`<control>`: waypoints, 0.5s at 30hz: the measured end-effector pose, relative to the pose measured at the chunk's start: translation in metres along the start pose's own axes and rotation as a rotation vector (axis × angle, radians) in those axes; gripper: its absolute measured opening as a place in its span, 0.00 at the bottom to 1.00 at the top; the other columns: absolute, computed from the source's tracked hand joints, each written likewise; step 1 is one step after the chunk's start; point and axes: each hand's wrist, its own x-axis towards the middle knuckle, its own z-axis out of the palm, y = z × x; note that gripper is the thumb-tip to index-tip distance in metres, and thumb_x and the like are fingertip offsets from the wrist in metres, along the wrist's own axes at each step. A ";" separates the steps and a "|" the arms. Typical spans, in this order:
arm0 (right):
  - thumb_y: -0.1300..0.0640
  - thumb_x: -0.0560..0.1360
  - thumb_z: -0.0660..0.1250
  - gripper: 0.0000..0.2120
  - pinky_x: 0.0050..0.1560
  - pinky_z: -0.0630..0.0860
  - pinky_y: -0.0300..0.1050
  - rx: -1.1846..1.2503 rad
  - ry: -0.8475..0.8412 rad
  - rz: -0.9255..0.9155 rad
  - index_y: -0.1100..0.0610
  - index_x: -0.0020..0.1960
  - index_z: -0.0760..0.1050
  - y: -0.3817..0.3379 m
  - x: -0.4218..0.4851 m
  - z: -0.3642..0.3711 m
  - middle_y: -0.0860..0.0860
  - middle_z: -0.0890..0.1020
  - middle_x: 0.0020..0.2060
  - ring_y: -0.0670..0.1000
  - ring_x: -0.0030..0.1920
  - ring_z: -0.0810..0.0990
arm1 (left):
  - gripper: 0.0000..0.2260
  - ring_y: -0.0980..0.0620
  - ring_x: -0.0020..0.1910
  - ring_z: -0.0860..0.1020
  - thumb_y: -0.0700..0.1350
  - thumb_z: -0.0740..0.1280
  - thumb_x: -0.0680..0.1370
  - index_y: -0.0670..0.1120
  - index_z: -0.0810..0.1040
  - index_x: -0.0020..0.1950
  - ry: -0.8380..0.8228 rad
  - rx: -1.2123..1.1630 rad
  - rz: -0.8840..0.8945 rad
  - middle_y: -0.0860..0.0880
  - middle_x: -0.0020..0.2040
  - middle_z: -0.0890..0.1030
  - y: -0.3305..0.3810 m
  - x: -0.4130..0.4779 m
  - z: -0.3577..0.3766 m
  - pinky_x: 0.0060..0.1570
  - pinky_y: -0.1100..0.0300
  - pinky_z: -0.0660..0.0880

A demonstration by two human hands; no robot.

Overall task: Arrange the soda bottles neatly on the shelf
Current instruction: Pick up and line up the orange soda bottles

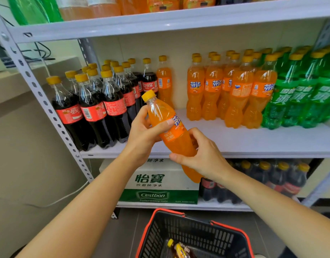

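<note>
An orange soda bottle [171,131] with a yellow cap is tilted in front of the middle shelf [235,144], cap up and to the left. My left hand [143,131] grips its upper half. My right hand [201,155] grips its lower half. On the shelf stand several cola bottles [97,108] at the left, one lone orange bottle [164,81] beside them, several orange bottles [233,90] further right, and several green bottles [298,90] at the far right. A bare gap of shelf lies between the lone orange bottle and the orange group.
A black basket with red rim [179,215] sits on the floor below, with bottles in it [179,250]. The lower shelf holds a water carton [156,183] and packed cola bottles [262,179]. The upper shelf [160,21] carries more drinks. A perforated upright [41,97] stands at left.
</note>
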 end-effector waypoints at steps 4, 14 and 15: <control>0.33 0.65 0.73 0.29 0.55 0.80 0.58 0.186 -0.167 0.041 0.45 0.60 0.74 -0.001 0.005 -0.006 0.47 0.83 0.52 0.47 0.51 0.83 | 0.21 0.44 0.55 0.81 0.37 0.70 0.74 0.46 0.74 0.66 -0.064 -0.143 -0.006 0.40 0.57 0.80 -0.001 -0.003 0.002 0.52 0.46 0.81; 0.33 0.61 0.78 0.32 0.50 0.81 0.53 0.002 0.033 -0.014 0.42 0.60 0.70 0.011 -0.001 -0.003 0.44 0.82 0.52 0.46 0.50 0.82 | 0.21 0.46 0.58 0.82 0.44 0.72 0.76 0.50 0.77 0.69 0.110 -0.034 0.078 0.47 0.57 0.85 0.011 0.004 -0.001 0.58 0.47 0.80; 0.34 0.62 0.79 0.32 0.49 0.81 0.52 -0.017 0.020 -0.007 0.41 0.59 0.68 0.012 0.001 -0.003 0.43 0.82 0.51 0.46 0.49 0.82 | 0.20 0.46 0.57 0.82 0.43 0.72 0.76 0.49 0.77 0.68 0.092 -0.020 0.095 0.46 0.56 0.85 0.011 0.003 0.000 0.58 0.45 0.79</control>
